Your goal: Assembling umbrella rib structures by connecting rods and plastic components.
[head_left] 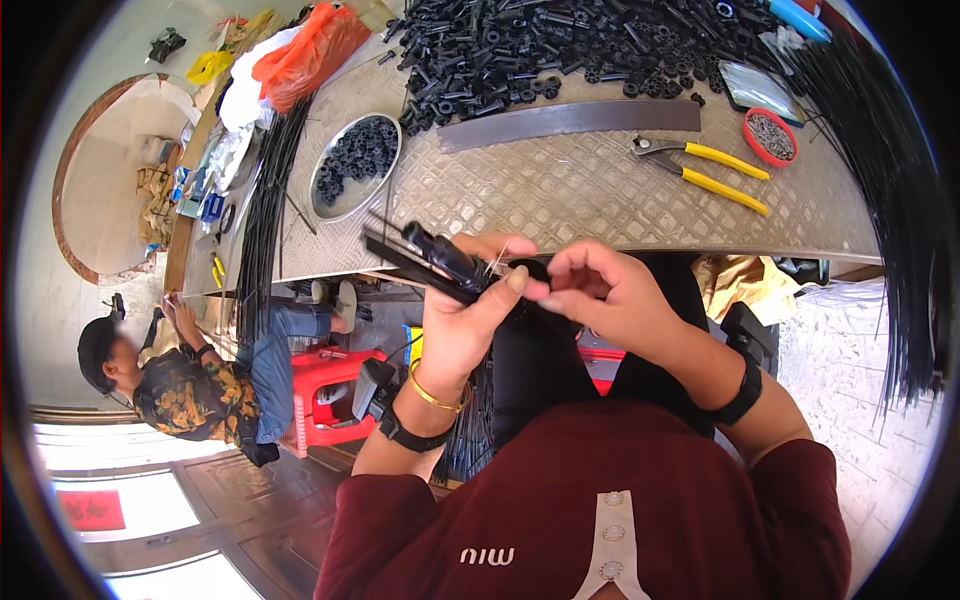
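In front of my lap, just off the table's near edge, my left hand (457, 333) is wrapped round a black plastic tubular part (447, 260). Thin black strips (395, 252) stick out beside the tube, on the same side. A few fine, pale wire-like ends (497, 258) show by the left thumb. My right hand (615, 295) meets the left fingertips, its thumb and fingers drawn together in a pinch. Whatever lies between them is too small to make out. A dark rounded piece (530, 268) shows between the two hands.
Across the table (560, 200) lie a heap of black plastic parts (520, 50), a flat grey bar (570, 123), yellow-handled pliers (715, 165), a red dish of small metal pieces (768, 138) and a bowl of black rings (357, 165). Black rods hang over both sides. A person (190, 390) sits at left.
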### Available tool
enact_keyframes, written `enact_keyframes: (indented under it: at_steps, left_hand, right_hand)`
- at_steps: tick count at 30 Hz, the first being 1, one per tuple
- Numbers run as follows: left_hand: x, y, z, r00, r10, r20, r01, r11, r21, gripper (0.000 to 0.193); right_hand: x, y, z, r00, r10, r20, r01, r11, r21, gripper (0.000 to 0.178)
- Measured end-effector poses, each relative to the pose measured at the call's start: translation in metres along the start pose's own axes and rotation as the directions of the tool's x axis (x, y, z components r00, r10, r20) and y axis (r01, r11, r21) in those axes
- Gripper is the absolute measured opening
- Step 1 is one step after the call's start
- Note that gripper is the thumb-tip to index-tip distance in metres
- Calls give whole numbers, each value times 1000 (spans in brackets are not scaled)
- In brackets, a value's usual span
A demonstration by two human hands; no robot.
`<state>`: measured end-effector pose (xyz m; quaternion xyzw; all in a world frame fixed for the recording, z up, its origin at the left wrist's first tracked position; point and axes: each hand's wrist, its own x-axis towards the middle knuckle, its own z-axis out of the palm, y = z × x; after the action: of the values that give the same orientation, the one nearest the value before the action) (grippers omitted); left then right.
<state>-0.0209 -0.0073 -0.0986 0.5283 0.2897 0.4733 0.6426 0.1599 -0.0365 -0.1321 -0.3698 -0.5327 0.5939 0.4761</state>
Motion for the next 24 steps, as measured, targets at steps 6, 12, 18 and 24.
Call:
enact_keyframes:
  at_steps: [6,12,18,24]
  left_hand:
    - [-2,-2,5,996,-31,-79,27,998,-50,20]
    - [-4,-11,5,999,-33,-33,32,999,-10,21]
    - [-5,-11,6,997,-19,-69,23,998,57,23]
    - [-3,-12,-4,988,-129,-81,135,988,72,20]
  right_hand:
    - [10,-31,7,930,-365,-48,325,875,-358,31]
    - [19,-38,8,862,-501,75,444,677,-587,11]
    - [18,-36,16,776,-622,105,524,542,-657,10]
    - [22,-45,17,741,-631,230,580,428,-693,13]
